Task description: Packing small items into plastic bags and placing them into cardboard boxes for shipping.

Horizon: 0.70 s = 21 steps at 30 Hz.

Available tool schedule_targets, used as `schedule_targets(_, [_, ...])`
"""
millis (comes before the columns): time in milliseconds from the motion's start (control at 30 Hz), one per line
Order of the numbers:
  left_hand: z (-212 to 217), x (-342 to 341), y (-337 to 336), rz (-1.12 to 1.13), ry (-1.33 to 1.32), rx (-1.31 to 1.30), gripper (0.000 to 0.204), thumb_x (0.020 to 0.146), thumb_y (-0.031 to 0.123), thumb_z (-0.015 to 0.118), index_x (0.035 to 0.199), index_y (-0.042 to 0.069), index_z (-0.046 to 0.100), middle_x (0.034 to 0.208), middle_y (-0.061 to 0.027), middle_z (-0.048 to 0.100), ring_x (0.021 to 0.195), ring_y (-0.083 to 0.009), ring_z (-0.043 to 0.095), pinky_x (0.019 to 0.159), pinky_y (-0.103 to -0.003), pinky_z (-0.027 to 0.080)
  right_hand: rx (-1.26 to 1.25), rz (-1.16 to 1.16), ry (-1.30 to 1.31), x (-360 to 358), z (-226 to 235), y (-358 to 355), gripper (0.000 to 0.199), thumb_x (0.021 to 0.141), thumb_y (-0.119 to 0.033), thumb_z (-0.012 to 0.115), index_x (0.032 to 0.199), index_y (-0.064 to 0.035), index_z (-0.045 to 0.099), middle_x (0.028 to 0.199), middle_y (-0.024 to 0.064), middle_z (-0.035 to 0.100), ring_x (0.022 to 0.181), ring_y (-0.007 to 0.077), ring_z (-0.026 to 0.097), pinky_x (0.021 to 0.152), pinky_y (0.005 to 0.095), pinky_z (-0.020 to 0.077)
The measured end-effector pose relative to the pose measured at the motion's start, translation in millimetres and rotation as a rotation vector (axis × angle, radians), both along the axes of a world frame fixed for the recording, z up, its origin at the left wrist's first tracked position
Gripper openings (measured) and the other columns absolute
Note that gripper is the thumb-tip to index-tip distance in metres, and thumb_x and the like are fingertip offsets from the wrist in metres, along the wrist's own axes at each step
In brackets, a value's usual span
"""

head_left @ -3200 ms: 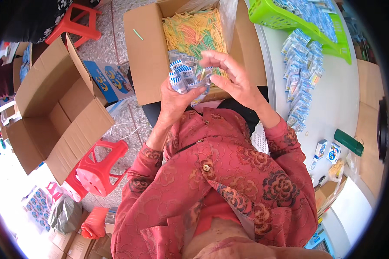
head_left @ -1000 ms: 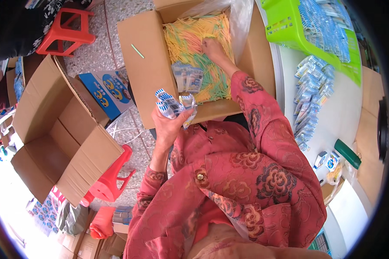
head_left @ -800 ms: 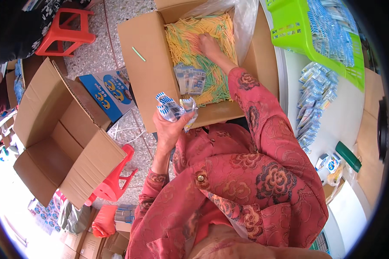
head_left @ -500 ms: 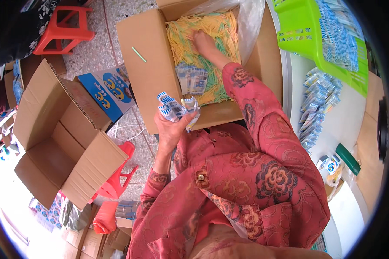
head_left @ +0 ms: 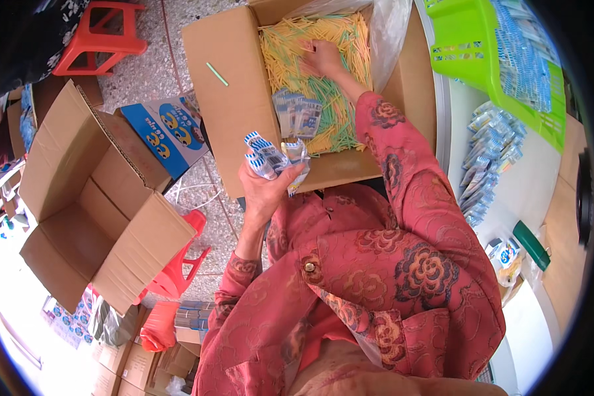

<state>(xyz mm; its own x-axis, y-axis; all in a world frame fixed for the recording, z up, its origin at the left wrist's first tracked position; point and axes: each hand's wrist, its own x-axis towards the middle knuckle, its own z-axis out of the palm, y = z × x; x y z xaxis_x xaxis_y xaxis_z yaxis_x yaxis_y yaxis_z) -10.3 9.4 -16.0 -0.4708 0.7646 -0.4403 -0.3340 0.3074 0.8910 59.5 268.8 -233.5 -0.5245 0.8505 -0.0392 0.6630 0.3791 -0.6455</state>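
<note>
My left hand point(head_left: 265, 187) is closed around a bunch of small blue-and-white striped packets point(head_left: 265, 155), held over the near left edge of a cardboard box point(head_left: 226, 109). In that box lies a deep heap of thin yellow, orange and green plastic sticks point(head_left: 343, 36). My right hand point(head_left: 325, 59) is down in the far part of the heap, its fingers curled onto some of the sticks. Several more small packets point(head_left: 300, 113) rest on the sticks between my hands. One loose green stick point(head_left: 217, 74) lies on the box's left flap.
To the right, a white table point(head_left: 508, 191) bears a pile of packets point(head_left: 485, 162), a green basket point(head_left: 465, 49) full of packets and a dark green case point(head_left: 531, 244). An open carton point(head_left: 99, 211), a blue printed box point(head_left: 165, 135) and red stools point(head_left: 102, 39) stand left.
My right hand has moved slightly away and to the right across the sticks. My left hand still holds the packets, almost unmoved. The whole view has shifted a little.
</note>
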Motion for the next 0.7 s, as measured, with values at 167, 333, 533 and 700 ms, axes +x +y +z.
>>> schedule_targets(167, [7,2,-3,-0.016,0.045,0.038,0.025,0.067,0.002,0.074,0.082,0.003,0.054,0.074,0.0002,0.059,0.066,-0.0061,0.055,0.061,-0.021,0.046,-0.22,-0.049,0.11,30,19,2,0.027,0.073,-0.027,0.067,0.068,-0.0015,0.061,0.059,0.0093,0.06,0.053,0.0153,0.057,0.051,0.0289,0.0443])
schedule_targets(333, [9,7,-10,-0.004,0.023,0.097,0.024,0.067,0.002,0.074,0.082,0.002,0.055,0.075,-0.0006,0.06,0.067,-0.0067,0.055,0.062,-0.022,0.047,-1.101,0.062,0.293,56,63,-30,0.018,0.079,-0.013,0.062,0.066,-0.0021,0.058,0.06,0.0038,0.058,0.048,0.0075,0.046,0.046,0.0213,0.0361])
schedule_targets(533, [25,14,-16,-0.082,0.103,0.142,0.024,0.067,0.003,0.074,0.081,0.003,0.055,0.073,0.0004,0.06,0.065,-0.0063,0.055,0.06,-0.022,0.045,-1.368,0.338,0.105,108,53,-96,0.007,0.074,-0.006,0.062,0.071,0.0,0.06,0.061,0.0048,0.057,0.051,0.009,0.05,0.045,0.0217,0.0384])
schedule_targets(700, [24,20,-27,-0.06,0.158,0.219,0.022,0.067,0.003,0.074,0.08,0.003,0.056,0.073,0.0005,0.06,0.065,-0.006,0.054,0.059,-0.021,0.045,-1.128,0.376,-0.135,119,71,-130,0.009,0.073,-0.009,0.061,0.072,0.0001,0.061,0.063,0.0054,0.059,0.054,0.0098,0.054,0.048,0.0229,0.0431])
